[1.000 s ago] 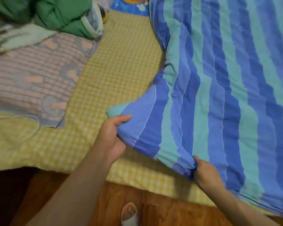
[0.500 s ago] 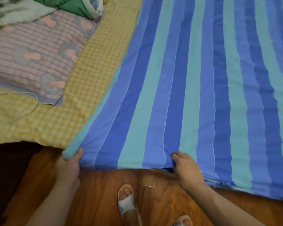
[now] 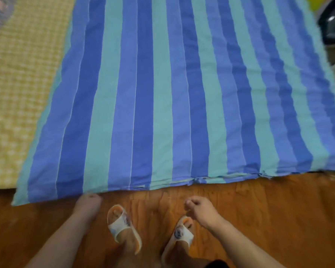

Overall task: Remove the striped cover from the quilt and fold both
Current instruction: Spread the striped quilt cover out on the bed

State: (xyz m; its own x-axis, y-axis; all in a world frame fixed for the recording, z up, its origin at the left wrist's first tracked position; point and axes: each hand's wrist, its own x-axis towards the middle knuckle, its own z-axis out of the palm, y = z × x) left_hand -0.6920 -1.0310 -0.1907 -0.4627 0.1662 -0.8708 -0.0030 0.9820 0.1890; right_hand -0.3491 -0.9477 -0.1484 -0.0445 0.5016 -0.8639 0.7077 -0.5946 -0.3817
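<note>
Though flat, striped cover.

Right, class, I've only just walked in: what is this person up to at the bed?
A person in white sandals stands on the wooden floor at the edge of a bed. The striped cover, quilt apparently inside, lies spread flat over the yellow checked sheet, its near edge hanging just past the bed. The left hand is at that edge, its fingers hidden; the right hand hovers loosely curled, holding nothing. Neither removing nor folding shows yet.
</note>
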